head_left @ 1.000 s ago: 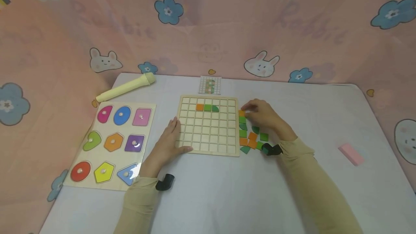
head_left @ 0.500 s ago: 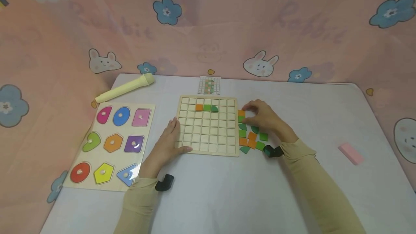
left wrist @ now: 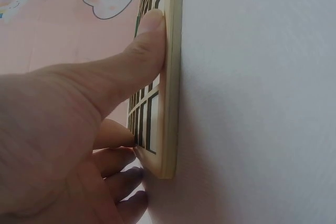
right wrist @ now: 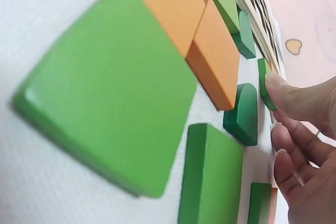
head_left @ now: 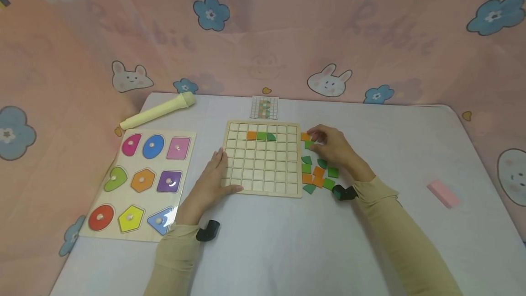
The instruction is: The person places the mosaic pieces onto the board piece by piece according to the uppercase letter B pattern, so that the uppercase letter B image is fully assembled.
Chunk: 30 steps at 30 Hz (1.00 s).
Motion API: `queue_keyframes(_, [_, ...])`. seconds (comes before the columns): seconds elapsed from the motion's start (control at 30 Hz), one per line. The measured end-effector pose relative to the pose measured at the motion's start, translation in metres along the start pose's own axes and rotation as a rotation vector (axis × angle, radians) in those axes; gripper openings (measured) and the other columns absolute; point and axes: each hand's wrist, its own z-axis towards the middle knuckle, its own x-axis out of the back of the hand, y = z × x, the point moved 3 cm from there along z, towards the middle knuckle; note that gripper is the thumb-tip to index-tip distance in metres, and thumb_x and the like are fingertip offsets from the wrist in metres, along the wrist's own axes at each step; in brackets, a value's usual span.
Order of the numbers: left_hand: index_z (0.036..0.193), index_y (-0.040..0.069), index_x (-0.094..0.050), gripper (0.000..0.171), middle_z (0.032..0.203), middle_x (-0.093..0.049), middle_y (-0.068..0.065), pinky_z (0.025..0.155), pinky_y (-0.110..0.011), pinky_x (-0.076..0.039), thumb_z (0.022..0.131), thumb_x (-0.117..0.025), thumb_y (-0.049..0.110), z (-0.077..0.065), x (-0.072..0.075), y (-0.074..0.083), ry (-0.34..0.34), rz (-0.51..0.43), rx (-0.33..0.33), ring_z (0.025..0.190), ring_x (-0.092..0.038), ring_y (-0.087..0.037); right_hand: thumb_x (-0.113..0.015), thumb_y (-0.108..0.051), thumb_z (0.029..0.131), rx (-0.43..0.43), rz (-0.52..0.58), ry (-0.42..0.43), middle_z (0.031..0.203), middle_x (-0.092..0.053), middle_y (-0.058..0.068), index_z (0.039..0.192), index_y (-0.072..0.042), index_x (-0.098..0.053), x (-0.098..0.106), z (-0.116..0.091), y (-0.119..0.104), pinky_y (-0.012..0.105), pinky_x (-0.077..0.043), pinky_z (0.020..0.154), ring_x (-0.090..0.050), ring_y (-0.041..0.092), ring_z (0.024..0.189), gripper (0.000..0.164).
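Observation:
A wooden grid board (head_left: 263, 187) lies flat mid-table; one upper row holds an orange square, a green square and a dark green quarter-round tile (head_left: 271, 137). My left hand (head_left: 211, 184) rests at its near left corner, fingers along the left side and thumb on the near rim (left wrist: 170, 129). Right of the board, my right hand (head_left: 334, 146) pinches a green square tile (right wrist: 265, 85) between thumb and fingers. An orange square tile (head_left: 305, 136) lies just beyond the fingertips. Loose green and orange tiles (head_left: 318, 171) lie nearer the wrist.
A pattern card (head_left: 264, 107) lies behind the board. To the left are a knobbed shape puzzle (head_left: 189, 186) and a pale yellow microphone-shaped object (head_left: 158, 111). A pink block (head_left: 444, 193) lies far right. A printed pink cloth (head_left: 263, 35) hangs behind the table.
The green square under my right hand has shifted away from me and slightly right, out of line with the pile. The orange tile beside it has also slid farther away. My left hand stays put.

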Motion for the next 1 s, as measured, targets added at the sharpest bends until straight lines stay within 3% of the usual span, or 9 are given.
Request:
queue_keyframes(0.33, [0.168, -0.002, -0.01, 0.115, 0.179, 0.001, -0.015, 0.136, -0.052, -0.01, 0.089, -0.087, 0.03, 0.0, 0.001, 0.0, 0.005, -0.001, -0.006, 0.167, 0.001, -0.035, -0.072, -0.001, 0.097, 0.024, -0.016, -0.015, 0.119, -0.066, 0.021, 0.121, 0.002, -0.067, 0.002, 0.0, -0.01, 0.046, -0.053, 0.1, -0.058, 0.034, 0.108, 0.025])
queue_keyframes(0.57, [0.168, -0.001, -0.011, 0.114, 0.179, 0.0, -0.015, 0.136, -0.052, -0.01, 0.089, -0.087, 0.03, 0.001, 0.0, -0.001, 0.006, 0.004, -0.007, 0.167, 0.001, -0.034, -0.074, 0.001, 0.094, 0.137, 0.023, 0.042, 0.108, -0.07, 0.019, 0.114, 0.002, -0.071, -0.001, 0.003, -0.033, 0.039, -0.053, 0.088, -0.061, 0.031, 0.097, 0.02])
queue_keyframes(0.7, [0.168, -0.001, -0.011, 0.114, 0.179, 0.0, -0.015, 0.136, -0.051, -0.01, 0.089, -0.087, 0.03, 0.001, 0.0, -0.002, 0.006, 0.005, -0.005, 0.167, 0.001, -0.034, -0.076, -0.003, 0.095, 0.187, 0.084, 0.055, 0.105, -0.072, 0.019, 0.114, 0.001, -0.072, -0.011, 0.008, -0.049, 0.038, -0.057, 0.088, -0.066, 0.031, 0.096, 0.02])
queue_keyframes(0.83, [0.168, -0.002, -0.011, 0.114, 0.179, 0.001, -0.016, 0.136, -0.052, -0.01, 0.089, -0.087, 0.03, 0.001, 0.0, -0.003, 0.001, 0.004, -0.008, 0.167, 0.001, -0.035, -0.074, -0.004, 0.098, 0.216, 0.145, 0.037, 0.111, -0.075, 0.021, 0.118, 0.002, -0.072, -0.026, 0.011, -0.063, 0.045, -0.061, 0.095, -0.071, 0.034, 0.102, 0.021])
queue_keyframes(1.0, [0.168, 0.0, -0.01, 0.115, 0.179, 0.002, -0.014, 0.136, -0.051, -0.009, 0.089, -0.086, 0.033, 0.002, 0.0, -0.003, -0.004, 0.005, -0.01, 0.167, 0.002, -0.033, -0.069, -0.004, 0.101, 0.239, 0.164, 0.038, 0.117, -0.076, 0.022, 0.122, 0.002, -0.073, -0.046, 0.017, -0.074, 0.049, -0.061, 0.098, -0.073, 0.036, 0.106, 0.022])
